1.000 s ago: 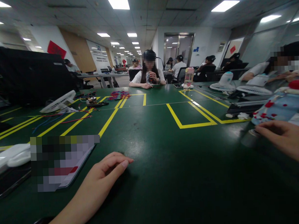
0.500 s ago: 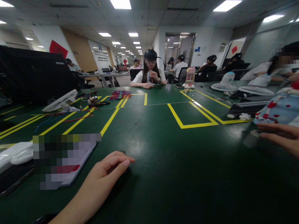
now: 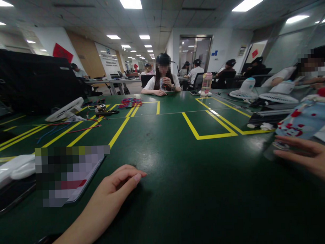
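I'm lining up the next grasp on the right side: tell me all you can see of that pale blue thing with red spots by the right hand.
The pale blue item looks soft, like cloth or a pouch, printed with red and white spots. It lies tilted on the green table near the right edge, partly cut off by the frame. The right hand reaches just below it, fingers spread over a small round object; whether they touch the blue item cannot be told.

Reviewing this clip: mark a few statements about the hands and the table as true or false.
1. The left hand lies on the green table, holding nothing. True.
2. The right hand grips the pink bottle. False: the bottle stands far across the table; the hand is by a small round object.
3. Yellow tape lines mark the table. True.
4. The white fan stands beside the right hand. False: it lies far left.
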{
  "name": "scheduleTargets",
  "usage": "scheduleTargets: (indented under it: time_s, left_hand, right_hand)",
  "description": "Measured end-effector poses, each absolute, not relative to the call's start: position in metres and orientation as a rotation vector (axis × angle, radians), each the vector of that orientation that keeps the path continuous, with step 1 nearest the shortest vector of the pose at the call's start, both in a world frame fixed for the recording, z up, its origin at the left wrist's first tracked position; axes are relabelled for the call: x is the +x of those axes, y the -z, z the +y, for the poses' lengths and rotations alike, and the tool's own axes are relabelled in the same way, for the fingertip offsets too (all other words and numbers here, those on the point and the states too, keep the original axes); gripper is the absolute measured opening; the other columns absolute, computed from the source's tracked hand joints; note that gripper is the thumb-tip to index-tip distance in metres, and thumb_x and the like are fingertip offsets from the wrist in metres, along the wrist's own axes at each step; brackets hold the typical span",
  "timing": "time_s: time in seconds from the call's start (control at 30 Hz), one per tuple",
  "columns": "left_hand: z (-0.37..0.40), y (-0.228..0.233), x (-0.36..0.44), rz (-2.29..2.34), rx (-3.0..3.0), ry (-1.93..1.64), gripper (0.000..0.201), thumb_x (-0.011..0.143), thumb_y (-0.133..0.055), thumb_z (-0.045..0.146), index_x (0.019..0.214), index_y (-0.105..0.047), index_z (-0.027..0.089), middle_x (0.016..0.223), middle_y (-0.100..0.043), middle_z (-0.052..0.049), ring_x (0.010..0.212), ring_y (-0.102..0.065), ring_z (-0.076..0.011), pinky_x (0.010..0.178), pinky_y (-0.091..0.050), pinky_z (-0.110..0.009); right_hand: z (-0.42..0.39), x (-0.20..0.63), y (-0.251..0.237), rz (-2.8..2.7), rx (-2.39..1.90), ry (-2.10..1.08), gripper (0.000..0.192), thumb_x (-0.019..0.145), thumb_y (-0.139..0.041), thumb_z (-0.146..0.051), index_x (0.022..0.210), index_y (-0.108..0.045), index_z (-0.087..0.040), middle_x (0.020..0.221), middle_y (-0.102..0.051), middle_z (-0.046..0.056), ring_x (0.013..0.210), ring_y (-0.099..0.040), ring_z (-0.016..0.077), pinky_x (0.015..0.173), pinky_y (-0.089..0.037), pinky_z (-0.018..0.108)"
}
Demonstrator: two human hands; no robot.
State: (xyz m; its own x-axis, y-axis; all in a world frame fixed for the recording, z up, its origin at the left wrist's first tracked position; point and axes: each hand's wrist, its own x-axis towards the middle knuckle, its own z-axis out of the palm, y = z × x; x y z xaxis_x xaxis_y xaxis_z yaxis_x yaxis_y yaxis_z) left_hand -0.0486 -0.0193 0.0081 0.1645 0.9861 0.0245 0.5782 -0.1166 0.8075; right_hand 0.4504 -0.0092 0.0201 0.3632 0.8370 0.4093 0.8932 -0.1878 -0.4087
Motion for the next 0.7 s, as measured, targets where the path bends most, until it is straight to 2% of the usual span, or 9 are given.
scheduleTargets:
  time_s: [0.07,0.13,0.23,0.3,0.47,0.57,0.63,0.7]
  left_hand:
    - [-0.02,-0.008,-0.048,1.502,1.783,-0.793,0.023,0.088,-0.052,0.039,0.09,-0.071,0.026,0.093,-0.065,0.0,0.086,-0.06,-0.0206,0.077,-0.043,-0.029]
    - [-0.02,-0.008,-0.046,1.505,1.798,-0.802,0.024,0.087,-0.051,0.04,0.09,-0.071,0.026,0.091,-0.066,-0.001,0.084,-0.06,-0.0206,0.076,-0.044,-0.029]
    - [-0.02,-0.007,-0.042,1.499,1.82,-0.804,0.025,0.088,-0.051,0.041,0.089,-0.071,0.026,0.09,-0.066,-0.001,0.085,-0.06,-0.0212,0.077,-0.045,-0.03]
    - [-0.021,-0.006,-0.04,1.493,1.824,-0.811,0.024,0.087,-0.051,0.039,0.087,-0.071,0.026,0.09,-0.066,-0.001,0.086,-0.061,-0.0216,0.078,-0.045,-0.03]
    - [-0.021,-0.007,-0.038,1.476,1.865,-0.815,0.023,0.088,-0.051,0.036,0.087,-0.072,0.026,0.092,-0.066,-0.001,0.088,-0.062,-0.0209,0.08,-0.045,-0.029]
    - [-0.023,-0.006,-0.038,1.471,1.901,-0.796,0.023,0.089,-0.05,0.035,0.089,-0.071,0.026,0.093,-0.065,-0.002,0.09,-0.061,-0.0207,0.081,-0.045,-0.029]
    - [-0.025,-0.007,-0.035,1.477,1.929,-0.795,0.022,0.09,-0.05,0.033,0.093,-0.07,0.026,0.095,-0.064,-0.002,0.091,-0.061,-0.0209,0.082,-0.046,-0.03]
    - [-0.026,-0.008,-0.028,1.466,1.976,-0.815,0.021,0.09,-0.051,0.032,0.098,-0.068,0.026,0.097,-0.063,-0.002,0.091,-0.06,-0.0208,0.082,-0.046,-0.031]
  right_hand:
    - [-0.009,0.444,-0.019,-1.473,-2.231,0.019,0.061,0.068,-0.06,-0.064,0.114,-0.065,-0.024,0.083,-0.069,0.011,0.064,-0.064,0.0204,0.057,-0.048,0.032]
    - [-0.007,0.429,-0.016,-1.513,-2.262,0.03,0.063,0.073,-0.054,-0.064,0.12,-0.06,-0.023,0.092,-0.068,0.01,0.07,-0.065,0.0207,0.064,-0.05,0.034]
    - [-0.003,0.386,-0.01,-1.754,-1.898,0.156,0.055,0.077,-0.056,-0.055,0.122,-0.057,-0.024,0.112,-0.063,0.007,0.089,-0.063,0.0208,0.08,-0.05,0.035]
    - [-0.004,0.346,-0.009,-1.901,-1.607,0.086,0.049,0.079,-0.056,-0.048,0.123,-0.055,-0.026,0.12,-0.059,0.004,0.102,-0.06,0.0195,0.09,-0.048,0.034]
    - [-0.018,0.242,-0.013,-2.163,-1.158,-0.418,0.041,0.083,-0.054,-0.035,0.124,-0.052,-0.027,0.117,-0.06,0.002,0.103,-0.058,0.0118,0.09,-0.049,0.027]
    - [-0.022,0.216,-0.012,-2.229,-1.014,-0.597,0.04,0.083,-0.054,-0.029,0.123,-0.053,-0.028,0.116,-0.059,0.001,0.104,-0.057,0.0109,0.092,-0.048,0.026]
    - [-0.023,0.215,-0.007,-2.204,-1.038,-0.66,0.044,0.083,-0.054,-0.029,0.126,-0.049,-0.029,0.119,-0.057,0.002,0.106,-0.056,0.012,0.094,-0.047,0.029]
    - [-0.022,0.219,-0.001,-2.145,-1.09,-0.716,0.059,0.079,-0.059,-0.032,0.134,-0.038,-0.029,0.123,-0.054,0.003,0.109,-0.055,0.0137,0.097,-0.046,0.033]
